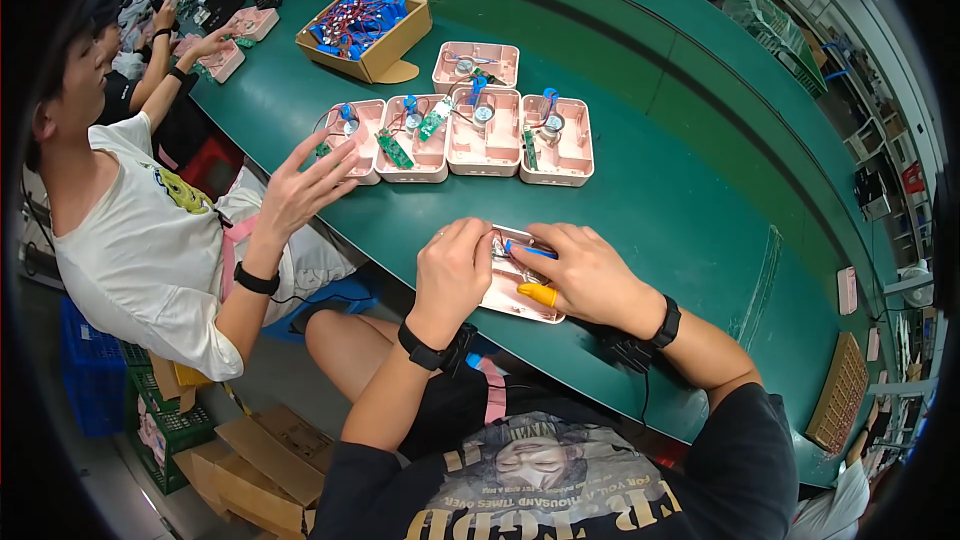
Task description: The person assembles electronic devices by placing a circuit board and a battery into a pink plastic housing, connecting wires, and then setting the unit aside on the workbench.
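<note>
A pale pink plastic housing [507, 297] lies on the green bench in front of me, between my two hands. My left hand [453, 270] is closed at its left edge, fingertips pinched by some wires and a small part; what they grip is hidden. Over the housing's right side, my right hand [590, 278] has its fingers bent round a blue cylindrical battery [530, 250]. A yellow finger cot [538, 294] covers a digit of that hand, pointing into the housing. My hands cover much of the inside.
Several pink housings [484, 157] with green boards, batteries and round metal parts stand beyond my hands. A cardboard box [375, 60] of blue batteries sits behind them. At my left, a co-worker's hand [300, 185] reaches toward the housings. A brown tray [838, 392] lies far right.
</note>
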`<state>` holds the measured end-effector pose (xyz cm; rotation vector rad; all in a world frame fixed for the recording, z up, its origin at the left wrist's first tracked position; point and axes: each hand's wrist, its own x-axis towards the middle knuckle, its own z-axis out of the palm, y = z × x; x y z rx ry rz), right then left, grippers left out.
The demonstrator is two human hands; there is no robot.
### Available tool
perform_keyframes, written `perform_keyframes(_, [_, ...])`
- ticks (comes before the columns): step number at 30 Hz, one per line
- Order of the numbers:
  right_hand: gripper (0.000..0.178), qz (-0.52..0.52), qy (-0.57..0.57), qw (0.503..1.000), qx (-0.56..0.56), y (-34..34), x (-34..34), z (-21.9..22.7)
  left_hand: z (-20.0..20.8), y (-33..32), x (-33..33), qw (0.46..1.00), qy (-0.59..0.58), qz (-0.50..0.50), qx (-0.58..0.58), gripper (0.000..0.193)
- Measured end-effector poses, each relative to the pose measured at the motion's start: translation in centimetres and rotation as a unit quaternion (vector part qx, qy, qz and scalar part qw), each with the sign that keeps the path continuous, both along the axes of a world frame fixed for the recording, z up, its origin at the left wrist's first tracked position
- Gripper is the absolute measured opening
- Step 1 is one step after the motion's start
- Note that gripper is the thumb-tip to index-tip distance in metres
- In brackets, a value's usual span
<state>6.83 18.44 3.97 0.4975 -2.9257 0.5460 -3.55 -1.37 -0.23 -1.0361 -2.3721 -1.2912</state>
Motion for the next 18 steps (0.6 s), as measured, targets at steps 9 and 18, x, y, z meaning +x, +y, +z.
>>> perform_keyframes(9, [0.083, -0.004, -0.012, 0.997, 0.07, -0.7, 1.2, 1.4, 0.0, -0.2, 0.2, 0.999, -0.044, 0.006, 0.011, 0.005])
perform_keyframes(18, [0.099, -0.019, -0.107, 0.99, 0.088, -1.0, 1.1, 1.7, -0.3, -0.7, 0.3, 0.993, -0.088, -0.024, 0.078, 0.009])
